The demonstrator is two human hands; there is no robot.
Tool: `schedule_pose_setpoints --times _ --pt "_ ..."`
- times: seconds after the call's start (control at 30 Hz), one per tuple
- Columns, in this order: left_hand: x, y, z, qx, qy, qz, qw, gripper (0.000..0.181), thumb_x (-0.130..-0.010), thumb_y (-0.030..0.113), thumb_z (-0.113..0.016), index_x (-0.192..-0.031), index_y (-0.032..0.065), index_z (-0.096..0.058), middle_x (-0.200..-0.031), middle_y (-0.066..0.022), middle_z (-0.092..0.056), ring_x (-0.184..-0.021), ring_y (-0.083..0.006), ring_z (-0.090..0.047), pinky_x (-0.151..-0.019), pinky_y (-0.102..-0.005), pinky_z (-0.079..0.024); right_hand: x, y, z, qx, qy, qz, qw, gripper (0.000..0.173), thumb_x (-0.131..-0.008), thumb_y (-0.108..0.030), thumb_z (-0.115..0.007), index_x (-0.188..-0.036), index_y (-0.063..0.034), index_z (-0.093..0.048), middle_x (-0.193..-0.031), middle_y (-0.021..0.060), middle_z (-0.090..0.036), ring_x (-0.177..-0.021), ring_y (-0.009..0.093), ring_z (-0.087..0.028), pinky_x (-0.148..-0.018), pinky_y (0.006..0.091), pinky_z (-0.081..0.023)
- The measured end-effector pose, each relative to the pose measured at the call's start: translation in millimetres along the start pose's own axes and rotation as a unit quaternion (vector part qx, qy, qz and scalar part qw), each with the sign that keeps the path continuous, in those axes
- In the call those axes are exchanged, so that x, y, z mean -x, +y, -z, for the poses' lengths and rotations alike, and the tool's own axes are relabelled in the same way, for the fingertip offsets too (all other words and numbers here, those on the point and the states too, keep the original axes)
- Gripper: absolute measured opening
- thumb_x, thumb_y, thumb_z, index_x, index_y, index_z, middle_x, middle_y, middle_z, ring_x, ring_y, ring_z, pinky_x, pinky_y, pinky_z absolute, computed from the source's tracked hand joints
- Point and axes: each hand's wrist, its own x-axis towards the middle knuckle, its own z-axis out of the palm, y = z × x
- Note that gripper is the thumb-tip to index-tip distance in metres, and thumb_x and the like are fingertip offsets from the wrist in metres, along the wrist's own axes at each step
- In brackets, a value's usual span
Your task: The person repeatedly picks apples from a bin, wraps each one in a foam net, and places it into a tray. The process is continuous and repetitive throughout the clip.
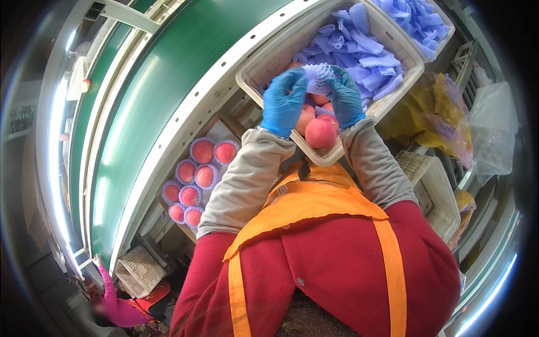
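Note:
Both hands wear blue gloves and hold a purple foam net sleeve (pixel 318 78) stretched between them. My left hand (pixel 285 100) grips its left edge, and my right hand (pixel 346 97) its right edge. They are above a white plastic crate (pixel 389 23). Below the sleeve, at the crate's near corner, lie several red peaches (pixel 321 133); whether a fruit is inside the sleeve cannot be told. A heap of flat purple foam sleeves (pixel 358 50) fills the crate's far part. To the left, several peaches in foam sleeves (pixel 205 176) stand in rows in a box.
A green conveyor belt (pixel 168 71) curves along the left, with a white metal rail (pixel 191 96). A second crate of sleeves (pixel 414 25) is at the top right. Yellow plastic bags (pixel 425 111) and an off-white basket (pixel 438 198) lie right. A co-worker (pixel 122 309) is at the lower left.

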Motion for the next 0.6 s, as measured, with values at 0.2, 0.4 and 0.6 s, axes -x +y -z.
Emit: schedule_pose_setpoints --times 0.2,0.4,0.6 --pt "-11 -8 -6 0.194 -0.088 0.158 0.964 0.021 -0.088 0.013 -0.065 -0.102 -0.0017 -0.068 -0.095 -0.0039 -0.068 -0.085 -0.0098 -0.06 -0.078 -0.0233 -0.048 0 10 -2 0.066 -0.097 0.03 0.993 0.025 -0.09 -0.006 -0.06 -0.114 -0.0025 -0.056 -0.108 0.0065 -0.062 -0.097 0.013 -0.06 -0.085 0.0263 -0.05" --pt "-19 3 -5 0.294 -0.035 0.139 0.945 0.026 -0.083 -0.001 -0.064 -0.109 -0.0015 -0.064 -0.099 -0.0055 -0.066 -0.087 -0.0126 -0.062 -0.08 -0.0244 -0.051 3 23 18 0.127 -0.034 -0.048 0.99 0.031 -0.086 -0.003 -0.064 -0.116 -0.003 -0.056 -0.106 0.004 -0.062 -0.097 0.013 -0.06 -0.085 0.0265 -0.05" --pt "-19 -9 7 0.244 -0.018 0.092 0.965 0.065 -0.08 -0.012 -0.059 -0.138 0.0054 -0.035 -0.121 -0.0083 -0.055 -0.104 -0.0176 -0.058 -0.09 -0.0286 -0.048 15 11 43 0.496 -0.259 -0.001 0.829 0.081 -0.062 -0.015 -0.084 -0.132 -0.0057 -0.043 -0.124 0.0101 -0.052 -0.116 0.024 -0.049 -0.099 0.0363 -0.041"
